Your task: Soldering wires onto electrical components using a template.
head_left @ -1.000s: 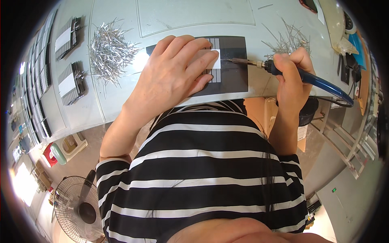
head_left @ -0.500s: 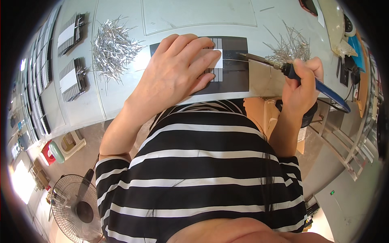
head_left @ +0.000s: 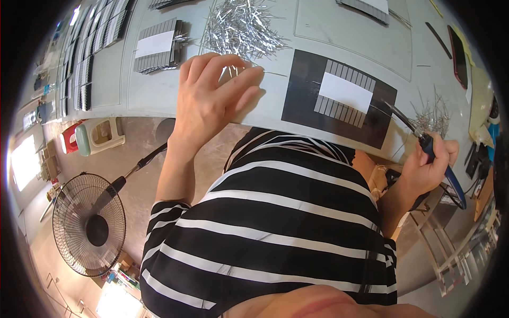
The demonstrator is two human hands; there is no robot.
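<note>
"Which step?"
"Probably between soldering touches: right hand (head_left: 430,162) grips the iron (head_left: 407,121), left hand (head_left: 211,100) half-curls near the silver strips (head_left: 244,29); pinching one, I can't tell."
"Next?"
"Likely steadying the striped panel (head_left: 347,77) on the mat (head_left: 298,96)."

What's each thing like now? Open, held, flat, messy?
Left hand: open, fingers bent.
Right hand: closed around the soldering iron.
Soldering iron: held, tip over the dark mat.
Dark mat: flat.
Grey slats: side by side.
White card: lying across the slats.
Shiny strips: loosely heaped.
Fan: standing; spinning unclear.
</note>
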